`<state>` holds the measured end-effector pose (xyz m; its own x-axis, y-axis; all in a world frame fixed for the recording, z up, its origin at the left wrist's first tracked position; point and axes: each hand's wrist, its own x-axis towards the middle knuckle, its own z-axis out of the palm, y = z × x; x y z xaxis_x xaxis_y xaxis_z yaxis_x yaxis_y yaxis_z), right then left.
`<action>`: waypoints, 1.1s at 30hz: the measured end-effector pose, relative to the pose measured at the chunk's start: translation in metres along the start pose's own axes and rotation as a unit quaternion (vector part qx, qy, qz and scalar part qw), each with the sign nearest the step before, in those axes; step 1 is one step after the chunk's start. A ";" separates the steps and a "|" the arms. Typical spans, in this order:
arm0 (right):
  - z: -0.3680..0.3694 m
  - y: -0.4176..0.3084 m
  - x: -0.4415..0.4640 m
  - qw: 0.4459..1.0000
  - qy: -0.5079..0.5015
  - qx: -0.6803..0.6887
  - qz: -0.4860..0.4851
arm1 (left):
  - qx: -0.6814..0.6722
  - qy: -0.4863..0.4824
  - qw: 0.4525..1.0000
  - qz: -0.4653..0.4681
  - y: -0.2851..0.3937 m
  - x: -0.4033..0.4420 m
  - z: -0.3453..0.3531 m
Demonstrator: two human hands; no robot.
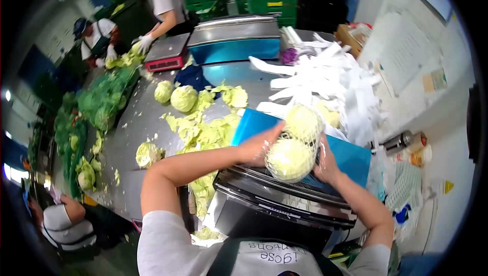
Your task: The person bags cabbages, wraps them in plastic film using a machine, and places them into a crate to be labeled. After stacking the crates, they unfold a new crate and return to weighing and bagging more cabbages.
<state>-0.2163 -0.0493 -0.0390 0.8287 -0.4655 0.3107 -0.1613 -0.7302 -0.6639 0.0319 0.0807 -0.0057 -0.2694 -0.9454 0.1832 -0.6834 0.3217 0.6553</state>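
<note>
Two pale cabbages (291, 160) in white netting are held between my hands, one behind the other, above a black and silver machine (284, 194) with a blue surface (351, 159). My left hand (260, 144) presses on their left side, fingers partly wrapped round. On the right side, my right hand (325, 161) grips them, its fingers partly hidden behind the netting. Loose cabbage leaves (208, 133) lie left of the machine. White foam nets (340, 82) are heaped beyond it.
Whole cabbages (184, 98) and a scale (166, 52) stand on the metal table (132, 138). Green net bags (104, 98) lie at the left. Co-workers (165, 1) stand at the far side, another person (66, 222) at lower left. Bottles (399, 142) are by the right wall.
</note>
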 end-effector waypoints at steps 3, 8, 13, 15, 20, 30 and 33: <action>0.008 -0.035 0.008 0.977 -0.039 0.186 0.093 | -0.014 0.020 1.000 -0.012 0.011 0.001 0.009; -0.054 -0.136 0.015 0.986 -0.097 0.124 0.058 | -0.244 -0.006 0.969 0.032 0.063 -0.021 0.007; -0.106 -0.221 -0.052 0.905 -0.355 0.175 0.154 | -0.524 -0.260 0.807 -0.083 0.172 -0.054 -0.035; -0.106 -0.241 -0.087 0.872 -0.434 0.180 0.141 | -0.471 -0.307 0.822 -0.090 0.208 -0.093 -0.029; -0.023 -0.213 -0.204 0.602 -0.471 0.428 0.483 | -0.495 -0.475 0.659 -0.307 0.196 -0.157 0.033; 0.029 -0.236 -0.332 0.491 -0.164 0.677 0.524 | -0.688 -0.361 0.477 -0.412 0.168 -0.264 0.070; 0.038 -0.258 -0.361 0.620 -0.043 0.582 0.525 | -0.540 -0.324 0.659 -0.411 0.183 -0.273 0.057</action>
<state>-0.4539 0.3261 -0.0062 0.6281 -0.3147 -0.7117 -0.1806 0.8306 -0.5267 -0.0587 0.4003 0.0222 -0.5820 -0.4448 -0.6808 0.0081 -0.8403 0.5421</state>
